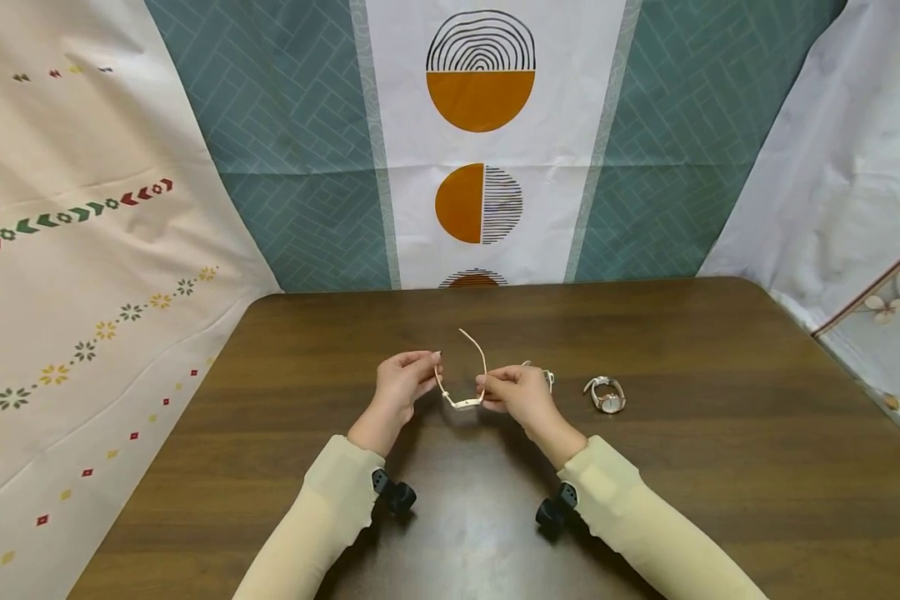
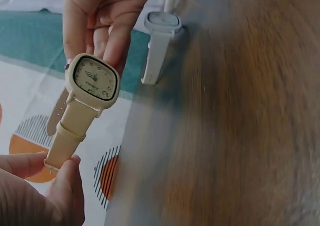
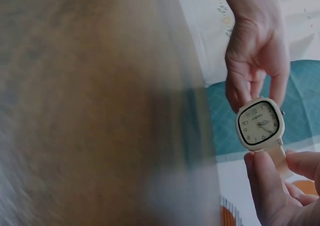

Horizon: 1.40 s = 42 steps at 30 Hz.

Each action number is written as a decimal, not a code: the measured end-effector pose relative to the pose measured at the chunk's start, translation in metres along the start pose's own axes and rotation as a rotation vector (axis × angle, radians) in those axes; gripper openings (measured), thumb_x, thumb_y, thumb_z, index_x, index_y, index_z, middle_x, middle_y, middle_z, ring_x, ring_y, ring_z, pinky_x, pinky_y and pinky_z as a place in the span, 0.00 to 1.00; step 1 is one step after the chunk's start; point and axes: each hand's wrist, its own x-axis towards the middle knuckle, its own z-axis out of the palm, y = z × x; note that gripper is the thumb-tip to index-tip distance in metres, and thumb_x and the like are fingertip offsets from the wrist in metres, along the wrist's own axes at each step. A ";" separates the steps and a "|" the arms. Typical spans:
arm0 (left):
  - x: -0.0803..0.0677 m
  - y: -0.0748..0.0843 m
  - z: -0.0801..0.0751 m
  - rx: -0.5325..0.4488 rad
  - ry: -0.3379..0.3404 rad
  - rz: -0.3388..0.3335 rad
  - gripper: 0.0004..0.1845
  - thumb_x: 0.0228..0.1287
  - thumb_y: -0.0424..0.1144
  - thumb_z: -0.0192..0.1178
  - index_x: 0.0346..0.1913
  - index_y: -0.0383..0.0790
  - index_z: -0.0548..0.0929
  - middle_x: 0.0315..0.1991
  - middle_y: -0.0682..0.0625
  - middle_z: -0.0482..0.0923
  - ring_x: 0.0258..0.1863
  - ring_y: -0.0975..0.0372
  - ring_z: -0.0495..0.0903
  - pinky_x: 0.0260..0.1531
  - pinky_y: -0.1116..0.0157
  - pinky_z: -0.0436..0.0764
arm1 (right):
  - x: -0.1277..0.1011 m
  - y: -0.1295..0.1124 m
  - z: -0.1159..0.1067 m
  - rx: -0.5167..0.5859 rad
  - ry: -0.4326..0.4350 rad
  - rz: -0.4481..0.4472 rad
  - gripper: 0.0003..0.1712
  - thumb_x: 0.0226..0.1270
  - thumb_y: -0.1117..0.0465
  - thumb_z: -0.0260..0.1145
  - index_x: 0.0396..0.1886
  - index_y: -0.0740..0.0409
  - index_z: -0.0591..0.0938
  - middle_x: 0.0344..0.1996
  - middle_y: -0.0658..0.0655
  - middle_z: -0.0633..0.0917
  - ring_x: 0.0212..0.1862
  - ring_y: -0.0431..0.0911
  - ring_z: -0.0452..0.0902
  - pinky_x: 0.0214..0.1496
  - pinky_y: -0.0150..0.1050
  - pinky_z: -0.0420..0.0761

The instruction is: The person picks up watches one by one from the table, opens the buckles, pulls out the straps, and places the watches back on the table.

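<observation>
We saw a dark brown wooden table (image 1: 720, 467) with a visible grain and rounded far corners, its top glossy enough to catch a pale reflection near the front edge. It stood against hanging patterned cloths that met its far and side edges. On the right half of the top lay a small wristwatch (image 1: 606, 394) with a round pale face and a light metal band, curled on its side. Just left of it, we made out another white watch (image 1: 547, 377), mostly hidden in the head view. In the left wrist view, that white watch (image 2: 159, 40) lay flat, its strap stretched along the wood.
</observation>
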 end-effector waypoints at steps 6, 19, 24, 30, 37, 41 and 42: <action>0.005 -0.004 -0.006 0.064 -0.003 -0.041 0.08 0.60 0.26 0.60 0.41 0.24 0.77 0.33 0.43 0.83 0.29 0.62 0.82 0.30 0.71 0.83 | -0.001 0.012 0.012 0.020 0.024 0.017 0.11 0.61 0.73 0.63 0.39 0.81 0.80 0.33 0.73 0.85 0.29 0.42 0.82 0.31 0.30 0.83; 0.016 -0.010 -0.011 0.168 -0.043 -0.083 0.10 0.60 0.26 0.62 0.43 0.25 0.76 0.32 0.45 0.81 0.29 0.62 0.81 0.33 0.69 0.83 | 0.001 0.022 0.019 -0.057 -0.016 0.075 0.10 0.59 0.74 0.64 0.38 0.79 0.78 0.31 0.69 0.85 0.24 0.43 0.80 0.32 0.38 0.84; 0.015 -0.015 -0.012 0.194 -0.043 -0.094 0.10 0.60 0.26 0.62 0.43 0.26 0.76 0.31 0.47 0.79 0.29 0.62 0.81 0.34 0.67 0.84 | 0.000 0.024 0.019 -0.082 -0.028 0.084 0.10 0.59 0.74 0.63 0.38 0.80 0.77 0.32 0.72 0.85 0.26 0.44 0.81 0.32 0.39 0.85; 0.015 -0.016 -0.012 0.243 -0.041 -0.054 0.09 0.59 0.27 0.62 0.41 0.25 0.76 0.28 0.49 0.77 0.26 0.64 0.79 0.32 0.66 0.84 | 0.001 0.021 0.020 -0.151 -0.027 0.087 0.09 0.59 0.73 0.64 0.37 0.78 0.78 0.30 0.69 0.85 0.24 0.42 0.80 0.29 0.37 0.84; 0.016 -0.016 -0.013 0.341 -0.012 -0.036 0.08 0.58 0.28 0.64 0.37 0.26 0.78 0.26 0.50 0.77 0.24 0.64 0.77 0.32 0.66 0.83 | 0.003 0.017 0.022 -0.260 -0.040 0.110 0.07 0.57 0.72 0.66 0.34 0.75 0.80 0.26 0.66 0.86 0.20 0.41 0.80 0.25 0.35 0.83; 0.018 -0.016 -0.013 0.377 -0.007 -0.024 0.09 0.57 0.28 0.65 0.37 0.25 0.78 0.29 0.48 0.77 0.23 0.65 0.77 0.34 0.64 0.84 | 0.004 0.017 0.022 -0.267 -0.047 0.142 0.07 0.58 0.72 0.66 0.33 0.75 0.80 0.22 0.61 0.85 0.17 0.40 0.78 0.24 0.35 0.83; 0.018 -0.015 -0.013 0.383 -0.005 -0.024 0.09 0.57 0.28 0.65 0.38 0.25 0.78 0.30 0.47 0.77 0.23 0.65 0.77 0.36 0.63 0.84 | 0.004 0.017 0.022 -0.261 -0.046 0.151 0.06 0.58 0.72 0.66 0.33 0.74 0.80 0.21 0.60 0.84 0.17 0.40 0.78 0.24 0.34 0.83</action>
